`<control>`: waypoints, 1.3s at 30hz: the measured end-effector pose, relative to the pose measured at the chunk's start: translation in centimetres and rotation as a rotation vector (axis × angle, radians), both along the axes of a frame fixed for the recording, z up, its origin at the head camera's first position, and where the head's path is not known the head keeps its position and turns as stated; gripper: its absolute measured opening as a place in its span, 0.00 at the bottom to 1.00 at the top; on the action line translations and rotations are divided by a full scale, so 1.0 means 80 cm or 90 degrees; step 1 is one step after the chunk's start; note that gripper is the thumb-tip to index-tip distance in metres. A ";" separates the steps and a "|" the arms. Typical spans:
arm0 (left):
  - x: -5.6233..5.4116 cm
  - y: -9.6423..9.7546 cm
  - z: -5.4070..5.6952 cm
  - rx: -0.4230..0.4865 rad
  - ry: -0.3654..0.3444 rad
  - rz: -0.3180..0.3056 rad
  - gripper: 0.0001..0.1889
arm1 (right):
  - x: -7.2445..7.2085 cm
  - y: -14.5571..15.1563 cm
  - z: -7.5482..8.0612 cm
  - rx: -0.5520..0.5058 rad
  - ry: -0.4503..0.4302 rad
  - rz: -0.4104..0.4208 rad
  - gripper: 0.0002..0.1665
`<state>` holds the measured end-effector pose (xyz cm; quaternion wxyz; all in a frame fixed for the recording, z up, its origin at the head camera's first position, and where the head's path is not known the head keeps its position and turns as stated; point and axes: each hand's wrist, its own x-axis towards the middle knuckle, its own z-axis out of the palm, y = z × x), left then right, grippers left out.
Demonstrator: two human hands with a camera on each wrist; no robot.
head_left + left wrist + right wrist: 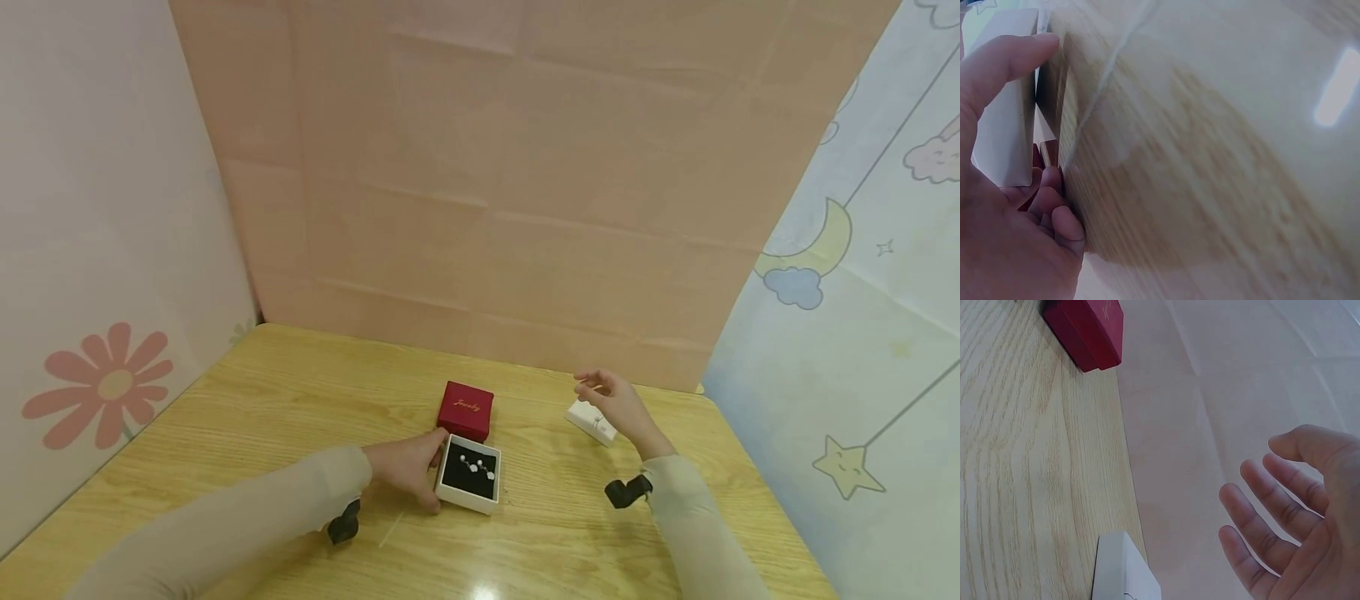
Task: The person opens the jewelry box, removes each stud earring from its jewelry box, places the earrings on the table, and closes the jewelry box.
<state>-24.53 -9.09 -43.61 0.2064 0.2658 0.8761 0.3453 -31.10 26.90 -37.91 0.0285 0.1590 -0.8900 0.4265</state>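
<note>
A small white open jewelry box (467, 500) with a black insert sits on the table. Pearl-like drop earrings (474, 469) lie on that insert. My left hand (408, 468) grips the box at its left side, thumb at the near corner and fingers at the far one. In the left wrist view the thumb presses along the white box wall (1007, 131). Over a flat white box (588, 421) with a line drawing on top, my right hand (611, 402) hovers with loosely bent fingers, holding nothing. The right wrist view shows a gap between its palm and the flat white box (1119, 569).
A red box (465, 408) with gold lettering stands just behind the white jewelry box. Tiny shiny bits (507, 497) lie at its right. A thin pale strip (392, 529) is on the wooden table (315, 375) near the left wrist. Hanging cloth (487, 208) borders the back.
</note>
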 end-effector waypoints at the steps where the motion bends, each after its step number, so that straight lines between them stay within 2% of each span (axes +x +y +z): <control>1: 0.000 0.000 0.000 0.003 0.002 -0.001 0.43 | 0.000 0.000 0.000 -0.002 -0.002 0.002 0.18; 10: 0.000 0.003 0.000 -0.007 0.021 0.002 0.43 | -0.001 0.001 -0.001 -0.017 -0.010 0.006 0.19; 18: 0.001 0.004 0.000 -0.029 0.031 0.007 0.44 | 0.003 0.002 0.004 0.007 -0.001 0.006 0.19; 21: 0.001 0.005 0.001 -0.035 0.037 0.007 0.44 | -0.001 0.004 -0.002 0.008 0.006 0.006 0.19; 29: 0.003 0.006 0.005 -0.061 0.038 0.010 0.42 | -0.001 0.003 -0.004 -0.006 -0.001 0.009 0.19; 39: 0.003 0.006 0.007 -0.077 0.036 0.016 0.44 | 0.001 0.003 -0.001 -0.005 0.000 0.008 0.19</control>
